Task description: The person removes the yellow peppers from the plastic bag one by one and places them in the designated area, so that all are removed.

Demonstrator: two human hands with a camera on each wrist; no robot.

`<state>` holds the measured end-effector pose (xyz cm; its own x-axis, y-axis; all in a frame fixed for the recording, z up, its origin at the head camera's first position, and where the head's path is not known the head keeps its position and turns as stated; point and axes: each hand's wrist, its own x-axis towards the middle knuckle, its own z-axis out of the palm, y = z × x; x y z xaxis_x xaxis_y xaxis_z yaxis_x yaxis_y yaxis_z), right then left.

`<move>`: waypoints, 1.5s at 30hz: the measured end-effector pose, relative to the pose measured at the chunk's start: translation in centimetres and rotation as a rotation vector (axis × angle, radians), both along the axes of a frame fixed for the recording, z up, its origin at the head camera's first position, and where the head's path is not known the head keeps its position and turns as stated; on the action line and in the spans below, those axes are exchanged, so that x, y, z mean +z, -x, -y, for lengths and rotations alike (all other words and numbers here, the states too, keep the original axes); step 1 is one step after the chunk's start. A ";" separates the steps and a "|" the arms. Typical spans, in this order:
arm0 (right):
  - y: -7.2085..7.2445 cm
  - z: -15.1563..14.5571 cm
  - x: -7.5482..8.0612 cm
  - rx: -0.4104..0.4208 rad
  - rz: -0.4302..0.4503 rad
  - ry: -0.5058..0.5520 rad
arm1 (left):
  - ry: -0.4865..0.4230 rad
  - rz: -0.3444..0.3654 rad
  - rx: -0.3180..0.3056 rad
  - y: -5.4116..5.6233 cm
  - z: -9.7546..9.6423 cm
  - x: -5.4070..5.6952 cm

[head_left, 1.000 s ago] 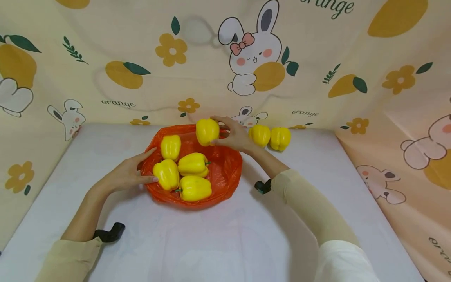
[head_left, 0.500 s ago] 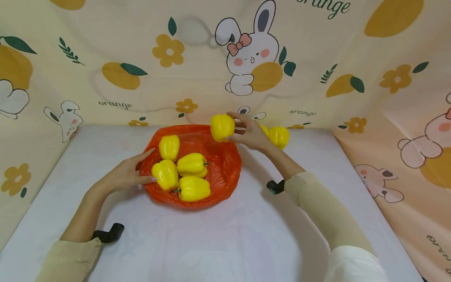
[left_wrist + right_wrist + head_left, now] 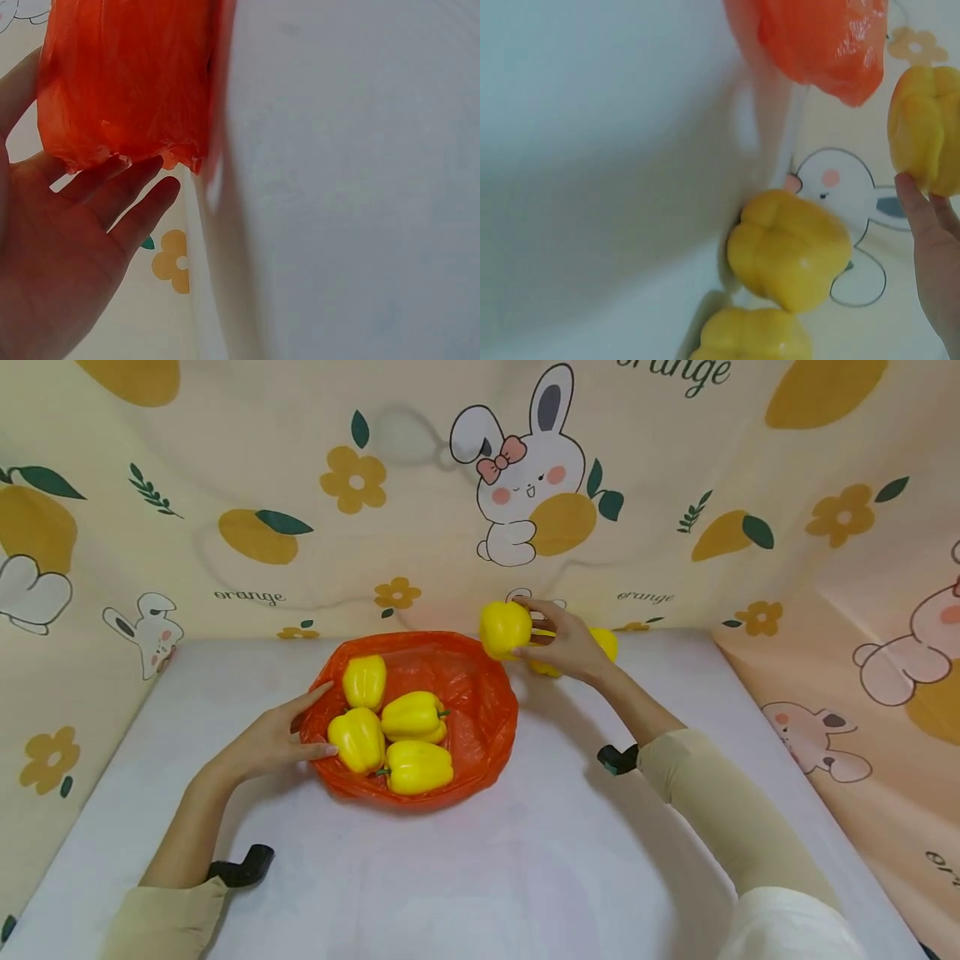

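My right hand (image 3: 562, 642) grips a yellow bell pepper (image 3: 505, 631) between thumb and fingers, raised above the table just past the bag's back right rim. In the right wrist view that bell pepper (image 3: 926, 127) sits at the fingertips, away from the bag. At the bag's left side, my left hand (image 3: 266, 737) touches the rim with spread, fairly straight fingers. The red plastic bag (image 3: 483, 768) stands with its mouth wide and several yellow bell peppers (image 3: 420, 767) inside. In the left wrist view, fingertips lie against the bag's wall (image 3: 127, 82).
Behind my right hand, two more yellow bell peppers (image 3: 603, 643) stand on the white table (image 3: 480, 877) near the back wall; the right wrist view shows them side by side. A patterned cloth (image 3: 420, 543) with rabbits and oranges hangs around the table's back and sides.
My right hand has carried the bell pepper from over the bag's back part to the right, beyond the rim. The left hand has stayed at the bag's left side.
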<state>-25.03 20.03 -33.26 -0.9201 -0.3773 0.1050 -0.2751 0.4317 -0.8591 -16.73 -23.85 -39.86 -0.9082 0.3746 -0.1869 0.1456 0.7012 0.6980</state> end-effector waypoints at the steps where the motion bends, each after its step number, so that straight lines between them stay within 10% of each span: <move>1: 0.0 -0.2 0.0 -0.004 0.000 0.000 | -0.002 -0.007 -0.001 -0.1 0.0 -0.1; 15: 2.1 -5.4 -1.6 -0.120 0.008 0.010 | -0.009 0.007 0.013 0.2 0.0 0.3; 23: 1.4 -6.9 0.1 -0.168 0.036 -0.032 | -0.006 -0.008 0.005 0.4 0.0 0.6; 45: 1.0 -13.6 -0.9 -0.271 0.061 -0.109 | -0.011 0.010 0.024 -0.6 0.5 -0.3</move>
<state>-26.05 33.60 -34.19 -0.9922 -0.1235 0.0191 -0.0870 0.5733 -0.8147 -16.16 -24.30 -40.20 -0.9149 0.3550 -0.1922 0.1220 0.6970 0.7066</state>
